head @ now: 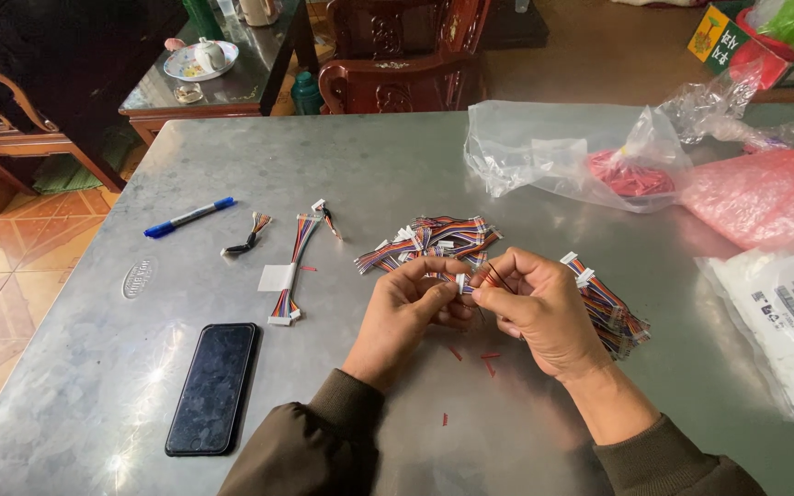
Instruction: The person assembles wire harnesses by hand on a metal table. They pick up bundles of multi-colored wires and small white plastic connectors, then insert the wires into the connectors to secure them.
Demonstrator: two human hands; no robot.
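My left hand (408,308) and my right hand (530,308) meet over the middle of the metal table (323,156). Between their fingertips they pinch a small white connector (461,282) with thin coloured wires; a dark wire sticks up by my right fingers. Just beyond the hands lies a pile of multicoloured wire harnesses (434,241). Another bundle of them (610,308) rests to the right of my right hand. Short red wire scraps (487,361) lie under the hands.
A black phone (213,386) lies front left. A blue marker (187,217), a small black-wired piece (246,237) and a taped harness (291,268) lie left. Clear and pink plastic bags (599,152) and a white packet (788,317) crowd the right. Wooden chair and side table stand behind.
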